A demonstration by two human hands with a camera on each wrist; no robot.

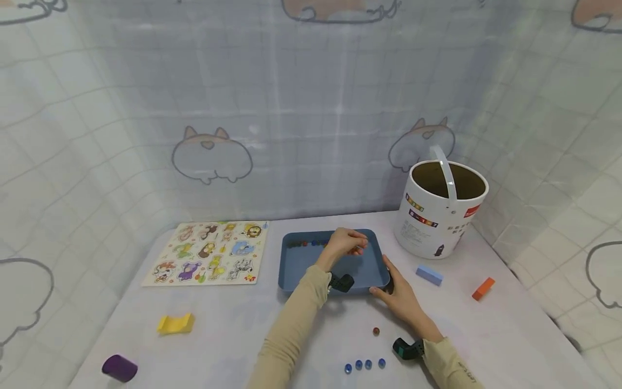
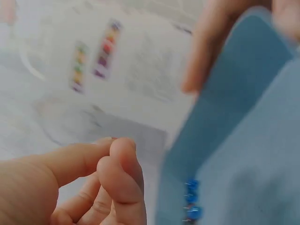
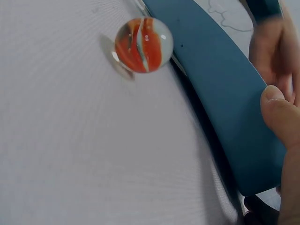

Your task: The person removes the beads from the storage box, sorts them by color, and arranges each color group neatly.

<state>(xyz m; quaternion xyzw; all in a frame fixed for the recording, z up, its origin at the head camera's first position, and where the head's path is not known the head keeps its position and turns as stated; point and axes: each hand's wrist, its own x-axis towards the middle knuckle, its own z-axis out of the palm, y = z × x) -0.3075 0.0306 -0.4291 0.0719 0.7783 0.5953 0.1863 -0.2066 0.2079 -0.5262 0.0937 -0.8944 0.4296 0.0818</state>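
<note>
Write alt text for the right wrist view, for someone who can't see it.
A red-and-orange swirled glass marble lies on the white table beside the rim of a blue tray. The right hand rests its thumb on the tray's edge at the picture's right side.

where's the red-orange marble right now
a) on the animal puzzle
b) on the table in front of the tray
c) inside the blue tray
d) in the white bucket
b: the red-orange marble lies on the bare table, on the near side of the blue tray and apart from it, with the right hand resting on the tray's near right corner.
</note>
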